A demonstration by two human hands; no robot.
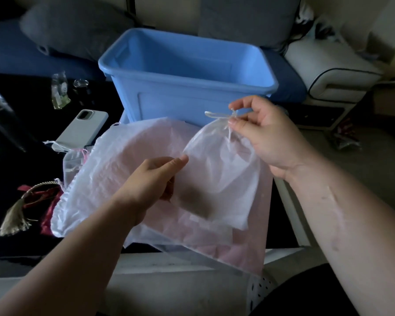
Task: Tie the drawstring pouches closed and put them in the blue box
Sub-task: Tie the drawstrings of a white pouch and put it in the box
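Head view shows the right hand [267, 137] pinching the drawstring [217, 115] of a small white pouch [224, 179] between thumb and forefinger, just at the gathered neck. The left hand [153, 179] grips the lower left edge of the same pouch, with its fingers [178, 160] curled on the cloth. So the pouch hangs between the two sets of fingers, lifted over the worktop [14, 174]. The blue box [187, 103] stands just beyond the right fingers, open on top.

I judge that the neck is already pulled closed. A loop of string stands out to the left of the right fingers, but I cannot tell whether the knot is finished. The part of the box inside that shows holds no pouch, so the task seems near its beginning. Under the left fingers lies a big pouch [114, 167], pink and white. Further left of them are a sheer pouch [72, 165] and a red pouch [50, 208] with a tassel. These all look still to be tied.

The room is dim. The box floor behind its front wall is hidden. The mouth of the big pouch is hard to make out, and the arms cover its near part.
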